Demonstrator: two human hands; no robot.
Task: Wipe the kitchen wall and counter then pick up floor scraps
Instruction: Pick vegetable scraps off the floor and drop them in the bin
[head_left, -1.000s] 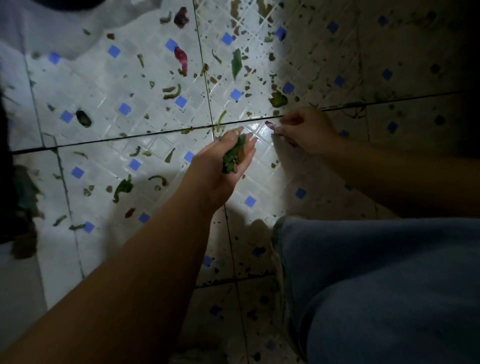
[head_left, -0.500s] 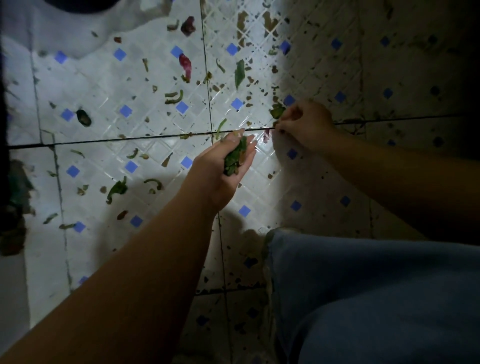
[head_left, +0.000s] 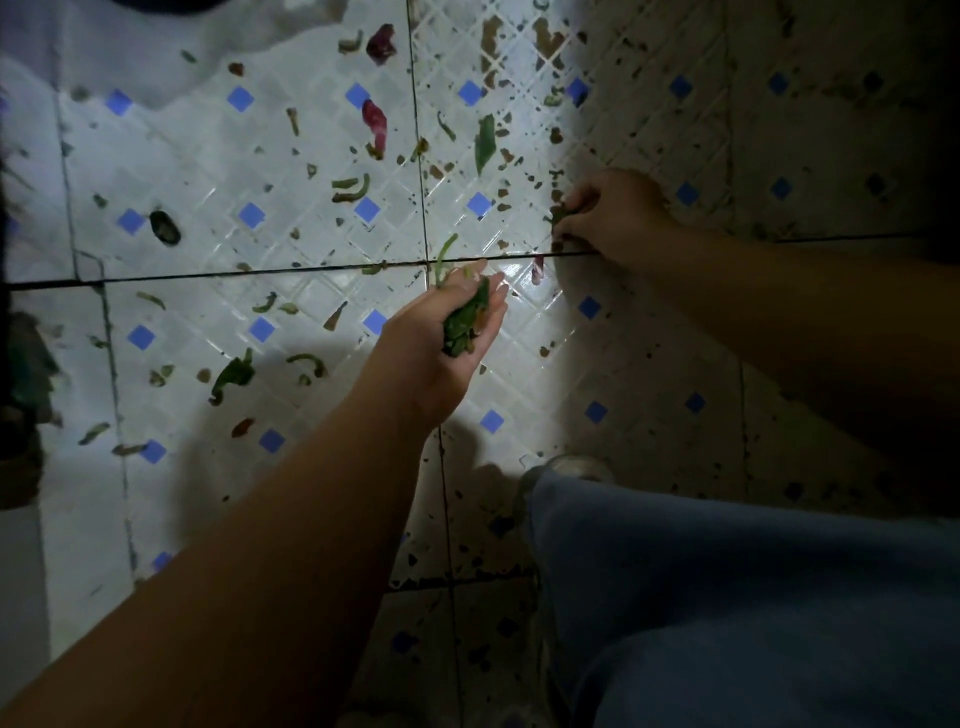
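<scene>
Left hand (head_left: 441, 343) cupped half open, full of green scraps (head_left: 465, 325), held just above the floor (head_left: 291, 156). Right hand (head_left: 610, 218) pinched shut on a green bit (head_left: 560, 214) near the tile line. Could spill the pile if the cupped hand tips. Could miss small bits in the dark corner. Half a second ago, right hand nearer the left one; now farther off, with a new bit. Many scraps left on the floor.
</scene>
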